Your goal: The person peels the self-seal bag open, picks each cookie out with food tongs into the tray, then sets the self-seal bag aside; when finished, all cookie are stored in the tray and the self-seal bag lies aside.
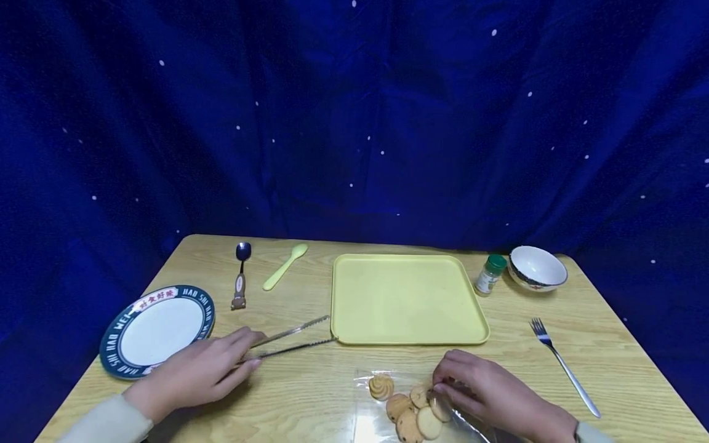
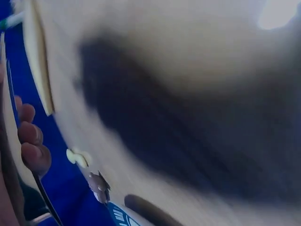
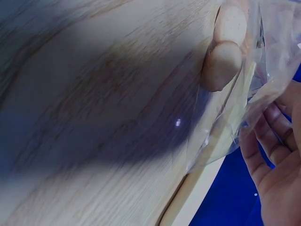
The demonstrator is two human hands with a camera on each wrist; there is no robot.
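Metal tongs (image 1: 299, 329) are gripped in my left hand (image 1: 202, 372), their two toothed arms spread and the tips by the near left corner of the yellow tray (image 1: 410, 298). In the left wrist view, curled fingers (image 2: 35, 155) wrap the tongs' metal. My right hand (image 1: 484, 391) pinches the edge of a clear plastic bag (image 1: 365, 424) at the table's front. Several cookies (image 1: 429, 423) lie in the bag, some round and flat, one swirled. The right wrist view shows the crinkled film (image 3: 221, 127) at the fingertips and two cookies (image 3: 222, 66) inside.
A blue-rimmed plate (image 1: 113, 344) lies at the left. Behind it are a brown-handled spoon (image 1: 239, 286) and a yellow spoon (image 1: 284, 271). Back right stand a green-capped shaker (image 1: 488, 278) and a white bowl (image 1: 537, 267). A fork (image 1: 565, 366) lies on the right.
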